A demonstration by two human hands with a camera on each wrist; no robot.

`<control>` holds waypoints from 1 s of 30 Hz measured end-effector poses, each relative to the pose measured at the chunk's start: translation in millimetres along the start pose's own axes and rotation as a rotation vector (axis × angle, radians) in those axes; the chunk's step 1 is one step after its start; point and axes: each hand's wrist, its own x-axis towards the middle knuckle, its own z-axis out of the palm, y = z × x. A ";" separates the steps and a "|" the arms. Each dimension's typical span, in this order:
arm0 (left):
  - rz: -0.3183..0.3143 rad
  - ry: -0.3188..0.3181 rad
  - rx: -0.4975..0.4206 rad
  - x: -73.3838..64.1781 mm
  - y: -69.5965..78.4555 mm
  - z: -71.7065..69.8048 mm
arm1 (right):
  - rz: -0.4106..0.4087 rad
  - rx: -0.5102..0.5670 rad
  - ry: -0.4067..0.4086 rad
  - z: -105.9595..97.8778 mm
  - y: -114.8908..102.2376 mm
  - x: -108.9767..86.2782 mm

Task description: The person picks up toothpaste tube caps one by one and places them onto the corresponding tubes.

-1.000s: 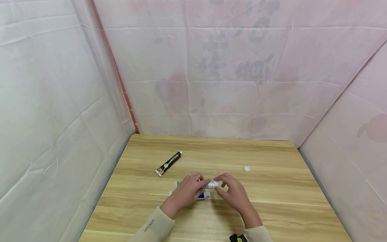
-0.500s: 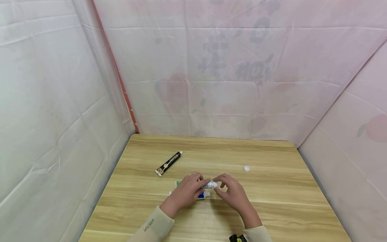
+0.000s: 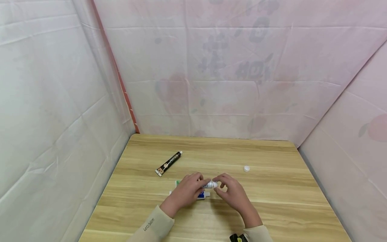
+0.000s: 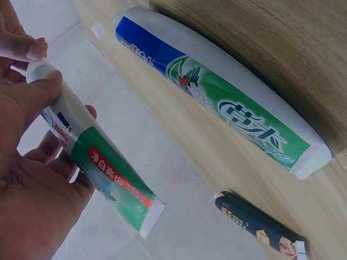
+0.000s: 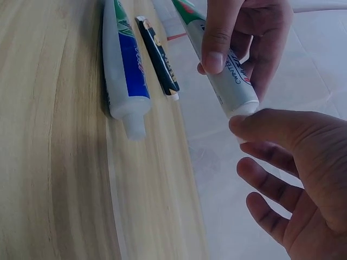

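Note:
My left hand (image 3: pixel 188 190) grips a white and green toothpaste tube (image 4: pixel 111 170) by its body, thumb on top and fingers underneath. Its nozzle end points right, toward my right hand (image 3: pixel 234 191). There the thumb and index finger of my right hand pinch the white tip of the tube, mostly hidden by the thumb in the right wrist view; the other fingers stay spread apart. Below the held tube, a larger toothpaste tube (image 4: pixel 222 100) in white, blue and green lies on the table with its white cap (image 5: pixel 134 127) on, partly covered by my left hand in the head view.
A black toothpaste tube (image 3: pixel 168 164) lies slanted at the back left of the wooden table (image 3: pixel 272 201). Toward the back right sits a small round white cap (image 3: pixel 246 168). Pale cloth walls (image 3: pixel 223 101) stand around the table's back and sides.
My right fingertips have shifted very slightly left at the tip of the tube. Both hands otherwise keep their places, and the things on the table have not moved.

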 end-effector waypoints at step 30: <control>0.026 0.019 0.037 -2.9 2.0 1.9 | 0.045 0.048 -0.116 -0.7 5.2 -1.3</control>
